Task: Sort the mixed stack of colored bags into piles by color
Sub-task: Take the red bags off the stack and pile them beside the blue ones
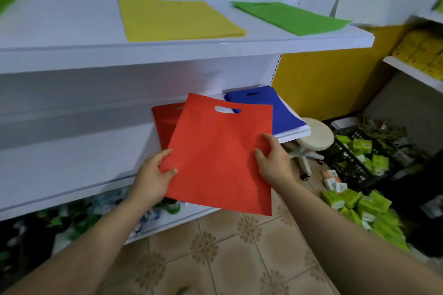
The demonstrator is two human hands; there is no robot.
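I hold a flat red bag (215,151) with a cut-out handle in both hands, tilted over the middle shelf (72,165). My left hand (153,175) pinches its left edge and my right hand (273,158) grips its right edge. Under it on the same shelf lies a red pile (165,122), partly hidden by the held bag. A blue pile (275,108) lies to the right of it. On the upper shelf (72,38) sit a yellow pile (177,19) and a green pile (290,17).
A round white stool (316,136) stands right of the shelf unit. A black crate (354,158) and several loose green boxes (364,208) litter the tiled floor at right. Bottles (172,206) sit on the lowest shelf. A second shelf holds yellow packs (422,50).
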